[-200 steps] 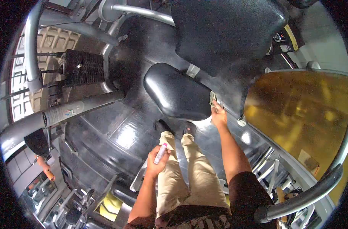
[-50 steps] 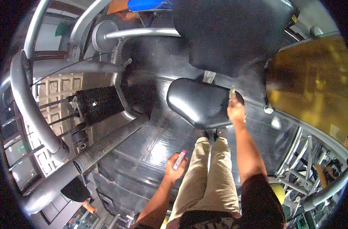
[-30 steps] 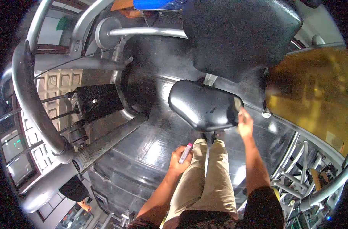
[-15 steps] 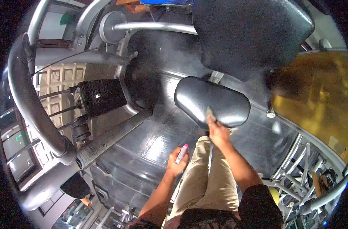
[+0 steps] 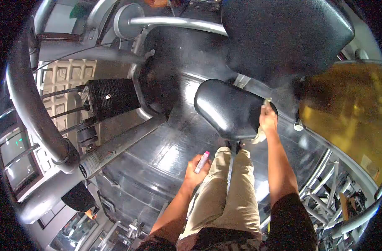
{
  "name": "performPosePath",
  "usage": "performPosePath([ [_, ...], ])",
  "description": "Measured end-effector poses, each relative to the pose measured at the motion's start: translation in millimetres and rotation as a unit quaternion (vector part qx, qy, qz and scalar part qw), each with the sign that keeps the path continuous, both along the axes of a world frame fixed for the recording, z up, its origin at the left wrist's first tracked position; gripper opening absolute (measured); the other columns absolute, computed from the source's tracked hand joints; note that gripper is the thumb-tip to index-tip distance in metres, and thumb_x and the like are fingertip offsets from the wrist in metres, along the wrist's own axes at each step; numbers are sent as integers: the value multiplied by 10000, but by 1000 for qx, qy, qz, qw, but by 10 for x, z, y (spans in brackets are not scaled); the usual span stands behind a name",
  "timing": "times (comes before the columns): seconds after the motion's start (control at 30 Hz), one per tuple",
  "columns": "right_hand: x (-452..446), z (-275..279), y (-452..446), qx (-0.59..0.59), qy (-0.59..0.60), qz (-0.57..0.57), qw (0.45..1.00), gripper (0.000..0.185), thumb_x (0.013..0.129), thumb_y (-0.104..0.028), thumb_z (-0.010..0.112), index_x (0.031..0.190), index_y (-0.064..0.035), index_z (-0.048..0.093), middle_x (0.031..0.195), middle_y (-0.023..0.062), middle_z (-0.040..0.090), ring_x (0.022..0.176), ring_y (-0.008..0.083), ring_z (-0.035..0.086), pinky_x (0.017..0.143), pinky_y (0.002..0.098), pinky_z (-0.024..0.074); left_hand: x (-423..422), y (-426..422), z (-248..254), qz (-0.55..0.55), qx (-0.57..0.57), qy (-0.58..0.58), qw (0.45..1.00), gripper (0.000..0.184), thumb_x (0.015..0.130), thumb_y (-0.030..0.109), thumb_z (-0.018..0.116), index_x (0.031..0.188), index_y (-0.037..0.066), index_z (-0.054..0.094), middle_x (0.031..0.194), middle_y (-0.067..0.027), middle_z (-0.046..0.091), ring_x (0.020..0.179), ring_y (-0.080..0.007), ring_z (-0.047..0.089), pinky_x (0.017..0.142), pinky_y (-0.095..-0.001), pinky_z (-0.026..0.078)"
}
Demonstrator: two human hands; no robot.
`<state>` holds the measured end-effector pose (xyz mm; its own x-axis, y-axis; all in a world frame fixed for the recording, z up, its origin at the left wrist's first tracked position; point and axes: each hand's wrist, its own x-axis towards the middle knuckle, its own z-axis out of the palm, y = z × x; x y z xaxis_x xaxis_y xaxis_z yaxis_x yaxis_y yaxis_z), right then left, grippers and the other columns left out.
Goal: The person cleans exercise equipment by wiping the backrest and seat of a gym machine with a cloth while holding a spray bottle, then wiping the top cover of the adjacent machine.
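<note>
My right hand [image 5: 268, 120] is closed on a pale cloth [image 5: 260, 135], pressing it to the right end of a black padded seat [image 5: 228, 109]. Part of the cloth hangs over the pad's near edge, and a bit shows past my fingertips. Low and left of the seat, my left hand [image 5: 196, 172] grips a small white bottle with a pink cap [image 5: 202, 162], held upright and apart from the pad.
A larger black backrest pad [image 5: 283, 39] stands beyond the seat. On the left are a thick grey machine frame [image 5: 40, 113] and a black weight stack [image 5: 113, 100]. A yellow-brown panel [image 5: 341, 121] and metal racks [image 5: 329, 196] lie on the right.
My right hand has slid with the cloth from the seat's near middle to its right end. My left hand still holds the bottle, slightly higher in view.
</note>
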<state>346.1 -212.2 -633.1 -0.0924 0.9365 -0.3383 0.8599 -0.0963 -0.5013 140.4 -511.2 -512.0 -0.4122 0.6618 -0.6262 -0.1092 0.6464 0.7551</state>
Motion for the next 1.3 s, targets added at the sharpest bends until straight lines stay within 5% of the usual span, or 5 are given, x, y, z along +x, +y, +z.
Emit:
performPosePath([
  [0.37, -254, 217, -1627, -216, -1, 370, 904, 339, 941, -224, 580, 1265, -230, 681, 996, 199, 738, 889, 412, 717, 816, 520, 575, -10, 460, 262, 2, -28, -35, 999, 94, 913, 133, 722, 894, 55, 673, 737, -5, 646, 672, -79, 563, 606, -286, 476],
  [0.43, -499, 1294, -1154, -519, -12, 166, 839, 326, 998, -288, 602, 1302, -210, 690, 1119, 204, 734, 996, 300, 734, 878, 442, 585, -13, 535, 290, -17, -36, -25, 999, 99, 916, 135, 715, 889, 48, 677, 715, -20, 642, 661, -85, 565, 603, -294, 478],
  [0.5, 194, 258, -1781, -205, 220, 157, 941, 274, 1025, -284, 615, 1251, -161, 710, 1041, 173, 757, 877, 234, 740, 733, 362, 608, -11, 495, 289, -45, -24, 19, 999, 110, 920, 139, 707, 882, 40, 678, 694, -35, 637, 652, -89, 568, 603, -302, 481],
  [0.8, 368, 116, -56, -107, 73, -107, 986, 433, 1029, -408, 553, 1367, -148, 621, 1130, 260, 703, 1100, 436, 673, 941, 464, 538, -34, -55, 39, -40, -13, 9, 999, 116, 919, 67, 713, 861, 66, 612, 734, 36, 597, 680, -54, 537, 627, -264, 471],
  [1.3, -275, 492, -1965, -316, -38, 369, 873, 387, 992, -254, 595, 1355, -127, 639, 1105, 193, 724, 1031, 382, 706, 901, 469, 565, -182, 9, 218, -55, -36, 14, 998, 78, 926, 83, 709, 957, 60, 641, 794, 1, 659, 697, -80, 602, 610, -268, 490],
])
